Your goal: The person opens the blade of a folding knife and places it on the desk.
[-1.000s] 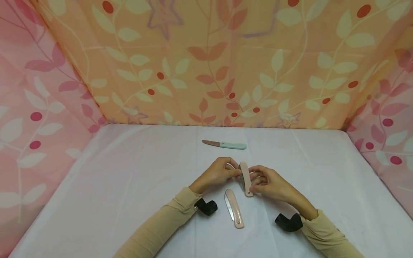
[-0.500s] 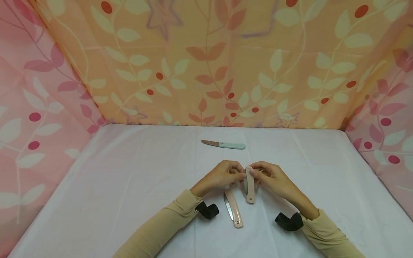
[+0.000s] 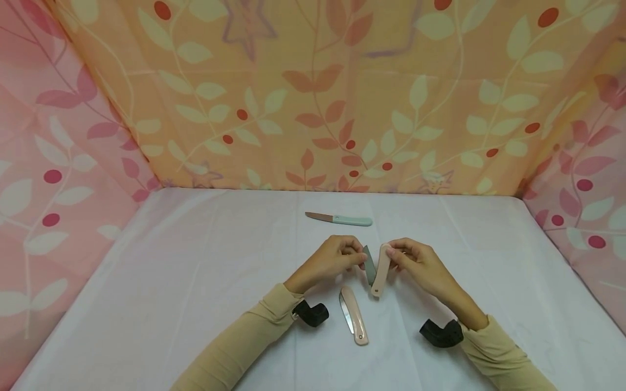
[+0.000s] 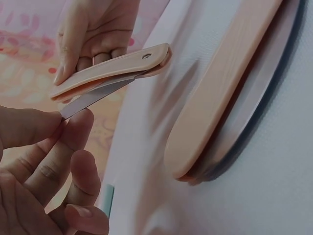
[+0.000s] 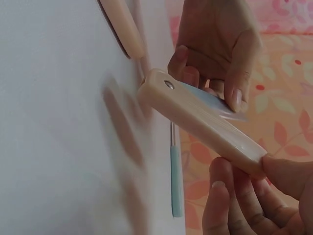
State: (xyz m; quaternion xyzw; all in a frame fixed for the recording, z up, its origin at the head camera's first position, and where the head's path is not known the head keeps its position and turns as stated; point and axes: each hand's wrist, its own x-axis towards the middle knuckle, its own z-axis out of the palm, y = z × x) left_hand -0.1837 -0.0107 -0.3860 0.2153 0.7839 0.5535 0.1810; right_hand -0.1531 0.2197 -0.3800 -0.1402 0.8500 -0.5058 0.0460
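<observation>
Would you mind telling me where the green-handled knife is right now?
In the head view, the green-handled knife lies open on the white table, at centre toward the back, just beyond both hands and the pink folding knife they hold.

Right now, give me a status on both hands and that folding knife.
Left hand pinches blade. Right hand grips pink handle. Knife part open, held above table. Second folding knife lies below, untouched.

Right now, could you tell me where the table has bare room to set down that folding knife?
The white table is bare left of the left hand and right of the right hand. Crowded: the middle, between the green knife and the closed pink knife.
</observation>
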